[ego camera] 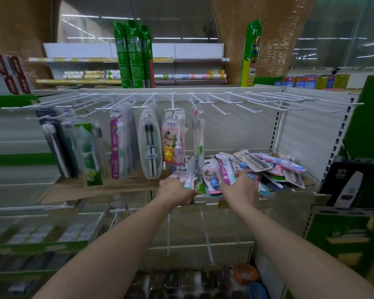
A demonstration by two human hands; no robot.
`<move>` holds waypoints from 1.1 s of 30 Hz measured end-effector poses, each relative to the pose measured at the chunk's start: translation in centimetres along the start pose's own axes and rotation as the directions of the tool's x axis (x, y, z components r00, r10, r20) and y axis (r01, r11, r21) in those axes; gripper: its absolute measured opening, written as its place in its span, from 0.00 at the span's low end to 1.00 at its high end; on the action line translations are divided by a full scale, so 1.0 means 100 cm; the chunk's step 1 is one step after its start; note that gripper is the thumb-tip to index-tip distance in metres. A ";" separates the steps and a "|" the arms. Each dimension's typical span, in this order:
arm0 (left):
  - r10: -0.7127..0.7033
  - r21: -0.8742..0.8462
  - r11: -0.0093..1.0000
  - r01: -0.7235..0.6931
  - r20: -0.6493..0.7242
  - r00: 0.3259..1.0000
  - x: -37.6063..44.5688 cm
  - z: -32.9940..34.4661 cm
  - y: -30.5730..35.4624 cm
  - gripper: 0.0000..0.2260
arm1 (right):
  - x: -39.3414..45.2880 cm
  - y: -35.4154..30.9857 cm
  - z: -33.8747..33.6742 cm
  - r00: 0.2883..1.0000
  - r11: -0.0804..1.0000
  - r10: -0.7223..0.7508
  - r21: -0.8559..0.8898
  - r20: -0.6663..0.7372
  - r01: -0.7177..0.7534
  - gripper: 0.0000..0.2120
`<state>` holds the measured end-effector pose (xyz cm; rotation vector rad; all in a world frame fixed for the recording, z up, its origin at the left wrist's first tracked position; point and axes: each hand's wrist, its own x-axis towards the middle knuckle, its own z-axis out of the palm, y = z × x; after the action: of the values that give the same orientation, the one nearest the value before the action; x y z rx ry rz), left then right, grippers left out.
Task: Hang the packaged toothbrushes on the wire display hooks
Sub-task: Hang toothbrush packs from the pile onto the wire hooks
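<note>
We have both arms stretched out toward the shelf [121, 188] below the white wire hooks [235, 100]. Our left hand [176, 189] curls its fingers round a pink toothbrush pack [183, 176] at the near edge of the shelf, while our right hand [241, 186] grips a purple-edged pack [226, 169] at the left end of the loose pile of packaged toothbrushes [272, 167] spread across the right half of the shelf. Between our hands lies a pack with a blue toy figure [213, 179]. On the left hooks hang filled rows: dark brushes [56, 143], green packs [89, 152], a "Doctor" pack [117, 145], an oval twin pack [150, 145], a pink cartoon pack [173, 139] and a single slim brush [198, 137]. The hooks to the right hang bare. Tall green boxes [134, 55] stand on top, far behind the hooks.
</note>
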<state>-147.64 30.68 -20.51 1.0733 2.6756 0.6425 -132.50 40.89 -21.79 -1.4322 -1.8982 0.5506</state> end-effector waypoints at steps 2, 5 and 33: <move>0.001 -0.021 1.000 -0.001 0.018 1.000 -0.003 -0.002 -0.008 0.38 | -0.008 -0.001 0.002 1.000 1.000 -0.001 0.025 0.007 0.001 0.20; -0.006 -0.117 0.993 0.011 0.043 0.999 -0.012 -0.007 -0.019 0.36 | -0.022 -0.004 0.004 1.000 0.997 -0.016 0.076 0.026 0.014 0.16; -0.020 -0.481 0.874 -0.076 -0.192 0.981 -0.084 -0.105 -0.177 0.34 | -0.161 -0.126 0.052 0.976 0.953 -0.207 0.241 0.066 0.186 0.19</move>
<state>-155.86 10.07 -19.18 0.9424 2.4301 1.3994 -142.16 22.15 -20.92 -1.0701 -1.9462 0.7254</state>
